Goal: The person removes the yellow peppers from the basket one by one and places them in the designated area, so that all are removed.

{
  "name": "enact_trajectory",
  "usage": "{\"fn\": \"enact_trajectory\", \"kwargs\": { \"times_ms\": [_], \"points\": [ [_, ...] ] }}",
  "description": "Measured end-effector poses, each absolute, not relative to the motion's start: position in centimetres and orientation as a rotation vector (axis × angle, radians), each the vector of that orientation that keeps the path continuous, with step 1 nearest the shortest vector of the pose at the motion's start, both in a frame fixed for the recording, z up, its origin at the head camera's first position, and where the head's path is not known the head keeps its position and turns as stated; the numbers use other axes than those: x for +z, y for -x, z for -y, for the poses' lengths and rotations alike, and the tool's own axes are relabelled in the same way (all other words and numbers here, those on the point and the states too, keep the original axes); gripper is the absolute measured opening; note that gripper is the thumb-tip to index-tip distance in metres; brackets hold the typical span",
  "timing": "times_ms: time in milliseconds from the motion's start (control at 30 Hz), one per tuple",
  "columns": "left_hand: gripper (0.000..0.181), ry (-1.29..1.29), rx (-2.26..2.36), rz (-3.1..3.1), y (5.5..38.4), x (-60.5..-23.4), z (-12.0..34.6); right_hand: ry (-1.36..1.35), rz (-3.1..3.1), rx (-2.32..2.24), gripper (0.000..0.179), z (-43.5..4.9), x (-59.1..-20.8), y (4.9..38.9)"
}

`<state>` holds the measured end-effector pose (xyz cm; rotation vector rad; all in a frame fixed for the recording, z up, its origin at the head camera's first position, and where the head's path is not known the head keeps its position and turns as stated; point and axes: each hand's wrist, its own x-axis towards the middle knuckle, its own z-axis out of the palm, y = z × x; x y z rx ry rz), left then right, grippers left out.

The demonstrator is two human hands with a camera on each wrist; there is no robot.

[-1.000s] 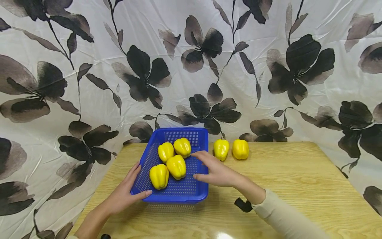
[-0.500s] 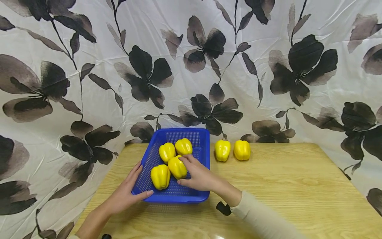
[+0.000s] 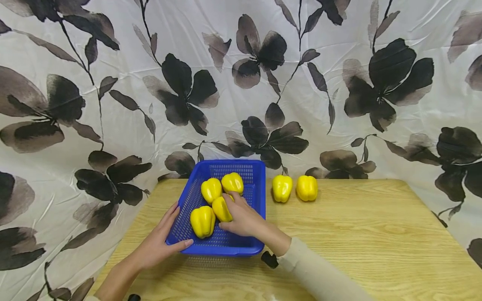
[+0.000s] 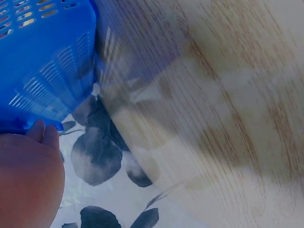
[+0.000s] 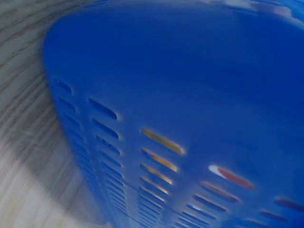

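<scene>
A blue plastic basket [image 3: 237, 251] with slotted walls is tilted in the head view, and several yellow bell peppers lie inside it. My left hand [image 3: 157, 242] holds its left front corner, thumb over the rim and fingers along the outer side. Inside the basket, my right hand [image 3: 244, 216] grips one bell pepper [image 3: 221, 209], fingers over its top and thumb at its near side; the hand covers its right part. Close around it sit a front bell pepper [image 3: 202, 221] and two rear ones. The right wrist view is filled by the basket wall [image 5: 190, 85].
Two more yellow bell peppers, a nearer-left one [image 3: 282, 188] and a right one [image 3: 306, 187], stand on the wooden table [image 3: 361, 234] right of the basket. A floral cloth [image 3: 241, 104] hangs behind the table's back edge.
My right hand has moved left and down into the basket, from beside the peppers onto the middle one, and its fingers have closed round it. The left hand keeps its hold on the basket.
</scene>
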<state>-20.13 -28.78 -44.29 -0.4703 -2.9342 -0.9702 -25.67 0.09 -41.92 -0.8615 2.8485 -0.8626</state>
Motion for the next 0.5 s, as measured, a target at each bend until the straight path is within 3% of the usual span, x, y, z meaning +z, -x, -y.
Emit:
{"fn": "enact_trajectory", "kwargs": {
  "times_ms": [500],
  "points": [
    [0.104, 0.466, -0.971, 2.952, 20.16, -44.15, 28.82, 0.806, -2.795, -0.787, 0.093, 0.87, -42.29, 26.56]
  ]
}}
